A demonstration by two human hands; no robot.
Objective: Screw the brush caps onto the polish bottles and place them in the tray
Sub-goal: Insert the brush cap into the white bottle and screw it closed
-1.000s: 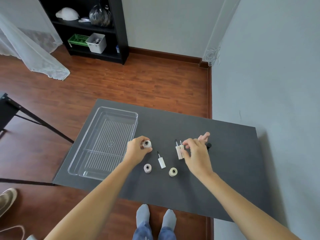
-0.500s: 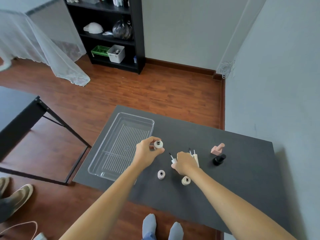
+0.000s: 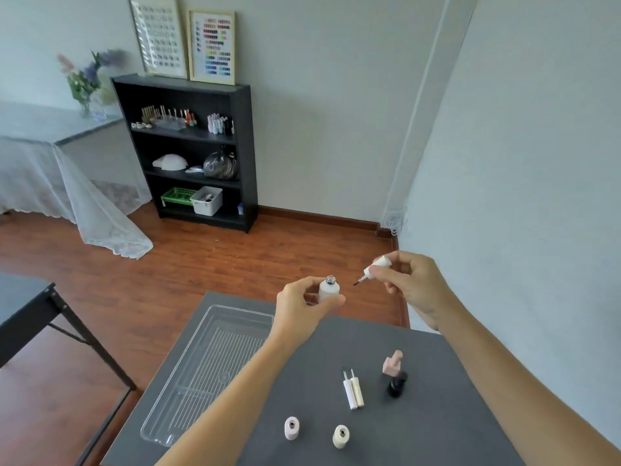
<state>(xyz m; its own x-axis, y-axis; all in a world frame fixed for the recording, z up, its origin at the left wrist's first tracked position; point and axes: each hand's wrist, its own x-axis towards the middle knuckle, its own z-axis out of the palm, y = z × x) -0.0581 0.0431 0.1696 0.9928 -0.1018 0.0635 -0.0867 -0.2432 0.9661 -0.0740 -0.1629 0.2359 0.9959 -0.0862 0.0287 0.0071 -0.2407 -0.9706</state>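
My left hand (image 3: 299, 309) grips a white polish bottle (image 3: 328, 289) upright in the air, its neck uncapped. My right hand (image 3: 411, 284) pinches a white brush cap (image 3: 375, 268) just right of the bottle, bristle tip angled down towards the neck, a small gap between them. On the dark table two uncapped bottles, a pinkish bottle (image 3: 291, 428) and a cream bottle (image 3: 340, 436), stand near the front. Two brush caps (image 3: 353, 389) lie side by side behind them. The clear plastic tray (image 3: 174, 395) sits at the table's left and holds nothing.
A pink bottle (image 3: 391, 362) and a black bottle (image 3: 396, 385) lie at the table's right part. A grey wall runs close along the right. A black table frame (image 3: 50, 311) stands to the left, a black shelf unit (image 3: 195, 153) at the far wall.
Both hands rose from the table. My right hand picked up a white brush cap and brought it beside the bottle in my left hand. The camera tilted up.
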